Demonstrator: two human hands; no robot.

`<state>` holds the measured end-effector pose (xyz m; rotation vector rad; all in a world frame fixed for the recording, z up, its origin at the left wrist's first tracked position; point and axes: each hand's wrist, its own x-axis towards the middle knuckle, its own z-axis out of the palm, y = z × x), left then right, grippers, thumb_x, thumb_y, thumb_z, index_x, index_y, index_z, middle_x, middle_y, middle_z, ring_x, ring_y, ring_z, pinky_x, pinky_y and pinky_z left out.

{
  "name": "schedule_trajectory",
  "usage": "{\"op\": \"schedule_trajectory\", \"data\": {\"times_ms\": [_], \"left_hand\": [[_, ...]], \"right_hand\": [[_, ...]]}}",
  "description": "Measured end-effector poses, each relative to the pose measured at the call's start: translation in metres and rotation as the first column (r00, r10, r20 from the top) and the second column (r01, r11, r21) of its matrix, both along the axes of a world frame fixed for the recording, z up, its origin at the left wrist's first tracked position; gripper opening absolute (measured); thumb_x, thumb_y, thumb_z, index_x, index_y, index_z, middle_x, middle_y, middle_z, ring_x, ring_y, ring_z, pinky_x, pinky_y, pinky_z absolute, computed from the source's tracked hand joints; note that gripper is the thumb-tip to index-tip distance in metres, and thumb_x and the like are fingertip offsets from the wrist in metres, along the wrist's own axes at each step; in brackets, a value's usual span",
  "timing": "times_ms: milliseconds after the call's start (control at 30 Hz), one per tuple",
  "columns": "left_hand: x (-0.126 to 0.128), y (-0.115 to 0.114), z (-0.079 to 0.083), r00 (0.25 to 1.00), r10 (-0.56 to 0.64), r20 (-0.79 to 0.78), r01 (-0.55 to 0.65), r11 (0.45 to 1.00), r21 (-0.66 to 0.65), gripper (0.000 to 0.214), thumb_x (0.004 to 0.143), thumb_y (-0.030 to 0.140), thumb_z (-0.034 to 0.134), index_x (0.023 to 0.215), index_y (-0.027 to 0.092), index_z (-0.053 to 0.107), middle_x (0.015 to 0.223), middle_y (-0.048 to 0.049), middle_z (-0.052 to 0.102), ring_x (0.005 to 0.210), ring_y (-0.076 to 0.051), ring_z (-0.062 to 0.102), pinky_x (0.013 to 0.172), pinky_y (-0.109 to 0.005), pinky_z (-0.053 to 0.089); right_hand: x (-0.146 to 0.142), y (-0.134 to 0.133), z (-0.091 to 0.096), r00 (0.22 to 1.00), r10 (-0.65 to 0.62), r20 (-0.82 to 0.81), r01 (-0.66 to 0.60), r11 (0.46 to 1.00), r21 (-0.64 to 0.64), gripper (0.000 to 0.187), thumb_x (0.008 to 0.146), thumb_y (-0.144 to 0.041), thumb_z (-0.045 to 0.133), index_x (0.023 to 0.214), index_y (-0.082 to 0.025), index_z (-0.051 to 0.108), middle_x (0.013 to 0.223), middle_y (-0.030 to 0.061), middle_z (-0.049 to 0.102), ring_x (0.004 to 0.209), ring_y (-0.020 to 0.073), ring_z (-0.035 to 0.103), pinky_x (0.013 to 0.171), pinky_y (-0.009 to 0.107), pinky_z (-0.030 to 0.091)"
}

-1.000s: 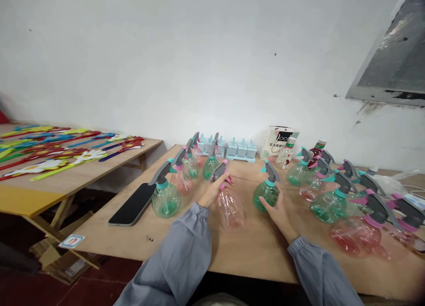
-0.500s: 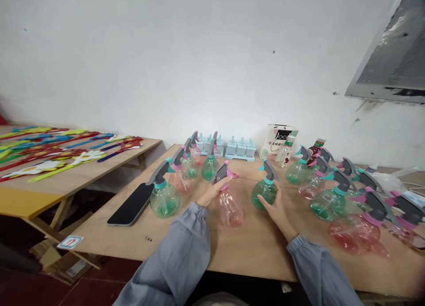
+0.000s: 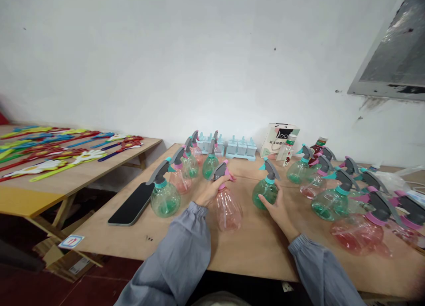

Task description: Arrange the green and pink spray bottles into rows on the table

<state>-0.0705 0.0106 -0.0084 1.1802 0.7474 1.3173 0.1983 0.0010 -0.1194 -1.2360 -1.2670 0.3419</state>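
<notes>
At the left edge of the table (image 3: 109, 246) a dark phone (image 3: 133, 204) lies flat, and just beside it stands a green bottle (image 3: 165, 199) with a grey trigger. It heads a row of similar bottles running toward the far edge.

Midway along the near edge, your left hand (image 3: 212, 191) has its fingers closed round the neck of the pink spray bottle (image 3: 227, 211), right under the trigger head. The bottle stands on the table, leaning slightly. Judgement: a neck grip controls the top but leaves the base free to swing, so hold the belly upright and steady.

To its right, your right hand (image 3: 277, 206) cups the belly of the green spray bottle (image 3: 265, 193), thumb on the near side, fingers curved behind. The hold looks light. The bottle is upright, apart from the pink one. Judgement: clear plastic is slippery and dents easily, so firm the grip without squeezing.

Toward the right edge, further spray bottles (image 3: 332, 202) stand crowded together, and one pink bottle (image 3: 353, 235) lies on its side. Mind your right sleeve there.

Contents: every spray bottle is see-through and no liquid line shows, so they look empty, though tint pools darker at the bases. Along the far edge sit pale blue moulds (image 3: 241, 147) and a carton (image 3: 279, 140), whose contents cannot be seen.
</notes>
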Motion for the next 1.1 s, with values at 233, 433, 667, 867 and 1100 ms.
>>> {"op": "schedule_trajectory", "data": {"times_ms": [233, 433, 667, 867, 1100], "left_hand": [[-0.003, -0.002, 0.003, 0.991, 0.067, -0.115, -0.054, 0.992, 0.111, 0.036, 0.072, 0.056, 0.077, 0.072, 0.022, 0.066, 0.077, -0.0029, 0.071, 0.08, -0.02, 0.069, 0.06, -0.025, 0.049], [-0.02, 0.01, 0.008, 0.887, 0.376, -0.269, -0.259, 0.886, 0.383, 0.032, 0.07, 0.046, 0.084, 0.089, 0.022, 0.073, 0.083, -0.0007, 0.073, 0.073, -0.017, 0.063, 0.07, -0.028, 0.049], [-0.039, 0.033, -0.003, 0.781, 0.565, -0.267, -0.428, 0.795, 0.43, 0.033, 0.071, 0.039, 0.086, 0.095, 0.021, 0.073, 0.079, 0.0002, 0.071, 0.075, -0.02, 0.068, 0.076, -0.03, 0.052], [-0.037, 0.058, -0.014, 0.785, 0.584, -0.206, -0.454, 0.769, 0.45, 0.047, 0.073, 0.036, 0.086, 0.116, 0.02, 0.073, 0.103, -0.0043, 0.078, 0.101, -0.024, 0.075, 0.094, -0.035, 0.058], [-0.052, 0.055, -0.034, 0.639, 0.769, 0.029, -0.646, 0.515, 0.564, 0.097, 0.061, 0.057, 0.092, 0.142, 0.023, 0.051, 0.155, -0.0199, 0.051, 0.149, -0.04, 0.048, 0.121, -0.057, 0.043]], "right_hand": [[0.0, 0.001, 0.002, 1.0, 0.009, -0.006, -0.009, 1.0, 0.011, 0.1, 0.069, -0.077, 0.083, 0.143, -0.021, 0.046, 0.151, 0.0215, 0.057, 0.142, 0.0391, 0.056, 0.123, 0.062, 0.043], [0.001, 0.001, 0.0, 1.0, -0.009, 0.0, 0.009, 1.0, 0.004, 0.1, 0.069, -0.078, 0.082, 0.144, -0.022, 0.046, 0.15, 0.0205, 0.056, 0.141, 0.0393, 0.056, 0.122, 0.063, 0.044], [-0.002, 0.001, -0.002, 1.0, 0.004, 0.005, -0.004, 1.0, 0.019, 0.1, 0.07, -0.078, 0.081, 0.143, -0.021, 0.044, 0.152, 0.0221, 0.055, 0.141, 0.0389, 0.056, 0.12, 0.062, 0.045], [-0.001, 0.005, -0.007, 1.0, 0.012, 0.01, -0.012, 1.0, 0.003, 0.101, 0.07, -0.078, 0.082, 0.144, -0.022, 0.044, 0.149, 0.0211, 0.057, 0.137, 0.039, 0.058, 0.119, 0.064, 0.046], [-0.002, 0.005, -0.01, 0.999, 0.037, 0.008, -0.037, 0.999, 0.005, 0.099, 0.068, -0.077, 0.083, 0.141, -0.022, 0.045, 0.146, 0.0202, 0.057, 0.137, 0.0394, 0.058, 0.119, 0.063, 0.046]]}}
